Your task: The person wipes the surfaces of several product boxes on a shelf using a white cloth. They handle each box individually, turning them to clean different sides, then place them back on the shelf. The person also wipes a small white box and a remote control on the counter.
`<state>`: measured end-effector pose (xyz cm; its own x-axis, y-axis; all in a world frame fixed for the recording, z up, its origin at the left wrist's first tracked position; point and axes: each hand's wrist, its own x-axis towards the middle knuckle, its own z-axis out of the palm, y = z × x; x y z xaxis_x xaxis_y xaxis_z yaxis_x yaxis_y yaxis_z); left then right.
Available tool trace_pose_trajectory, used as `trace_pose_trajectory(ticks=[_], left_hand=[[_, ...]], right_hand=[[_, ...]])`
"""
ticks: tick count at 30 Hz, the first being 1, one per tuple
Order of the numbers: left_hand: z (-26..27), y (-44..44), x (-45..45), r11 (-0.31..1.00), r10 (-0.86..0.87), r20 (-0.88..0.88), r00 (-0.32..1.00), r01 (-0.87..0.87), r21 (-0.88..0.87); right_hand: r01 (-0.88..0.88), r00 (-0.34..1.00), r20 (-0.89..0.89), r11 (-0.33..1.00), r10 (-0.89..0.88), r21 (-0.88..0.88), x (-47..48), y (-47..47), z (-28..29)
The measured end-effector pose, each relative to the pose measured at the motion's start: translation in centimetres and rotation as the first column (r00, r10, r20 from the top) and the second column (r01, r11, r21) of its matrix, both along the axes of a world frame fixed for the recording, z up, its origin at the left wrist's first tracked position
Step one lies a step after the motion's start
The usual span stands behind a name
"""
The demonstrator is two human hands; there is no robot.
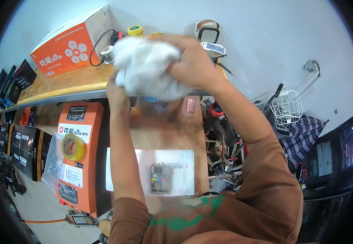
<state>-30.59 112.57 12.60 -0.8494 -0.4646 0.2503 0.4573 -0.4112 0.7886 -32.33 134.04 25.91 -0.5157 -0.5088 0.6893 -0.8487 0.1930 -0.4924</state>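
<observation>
A bunched white cloth (146,67), blurred by motion, is held up in front of the edge of the upper wooden shelf (63,80). My right hand (190,62) grips it from the right, thumb pressed into the folds. At its lower left, my left hand (116,91) holds the cloth too, with most fingers hidden behind it. Below, on the wooden workbench (201,170), a clear plastic compartment case (160,178) with coloured pieces lies on a flat white box (184,183).
An orange battery case (86,152) carries a roll of yellow tape (73,148) at left. A printed carton (70,45), dark boxes (16,82) and a pack of playing cards (213,48) sit on the shelf. A white wire basket (286,106) stands right of the cluttered metal parts (225,146).
</observation>
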Motion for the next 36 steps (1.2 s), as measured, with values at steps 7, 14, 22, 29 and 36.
trace_pose_trajectory(ticks=[7,14,22,29,36], left_hand=[[0.1,0.2,-0.4,0.997,0.031,0.026,0.999,-0.029,-0.07],[-0.5,-0.2,-0.9,0.99,0.027,0.021,0.999,-0.024,-0.138],[0.6,-0.3,-0.7,0.933,0.049,0.097,0.994,-0.011,-0.36],[3.4,0.2,-0.1,0.893,0.045,0.27,0.962,0.082,-0.443],[6.0,1.1,-0.8,0.835,0.209,0.475,0.855,0.097,-0.542]], right_hand=[[-0.047,0.921,0.32,0.754,-0.22,0.655,5.7,3.5,-3.6],[0.117,0.971,0.191,0.98,-0.147,0.163,4.8,7.3,-1.2],[-0.14,0.941,0.327,0.778,-0.088,0.612,4.6,3.9,-3.9],[-0.494,0.855,0.393,0.759,0.337,0.424,15.8,11.3,-6.3],[-0.214,0.786,0.619,0.937,-0.003,0.275,19.8,18.1,-12.3]])
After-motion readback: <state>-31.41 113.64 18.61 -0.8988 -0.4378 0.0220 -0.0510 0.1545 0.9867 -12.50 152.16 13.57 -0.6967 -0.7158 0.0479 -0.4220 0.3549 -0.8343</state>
